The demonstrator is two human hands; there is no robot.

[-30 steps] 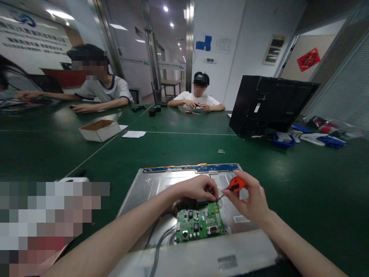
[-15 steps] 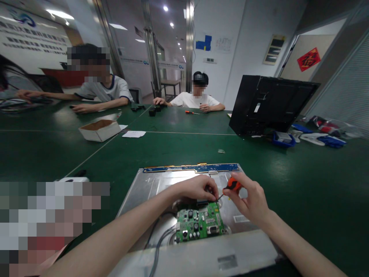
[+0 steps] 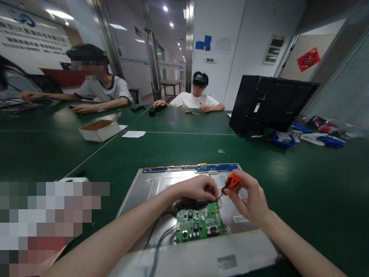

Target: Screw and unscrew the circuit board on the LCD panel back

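My right hand (image 3: 249,194) grips the orange and black handle of a screwdriver (image 3: 231,181). Its thin shaft slants down left to the top right corner of a green circuit board (image 3: 198,222). At that same corner the fingertips of my left hand (image 3: 201,187) are pinched together close to the screwdriver's tip; whether they hold something small is hidden. The board lies on the silvery metal back of a display panel (image 3: 152,184), with a blue circuit strip (image 3: 190,168) along the far edge. Grey cables (image 3: 158,246) run from the board's left side toward me.
An open cardboard box (image 3: 100,130) and white paper (image 3: 133,134) lie at left. A black monitor housing (image 3: 271,104) stands at back right, beside a blue tray (image 3: 284,139) and gloves (image 3: 323,139). Across the green table a person (image 3: 198,100) sits near another screwdriver (image 3: 191,112); others sit at left.
The screwdriver's handle has turned and tipped more upright in my right hand, showing more orange. My left hand stays at the board's corner.
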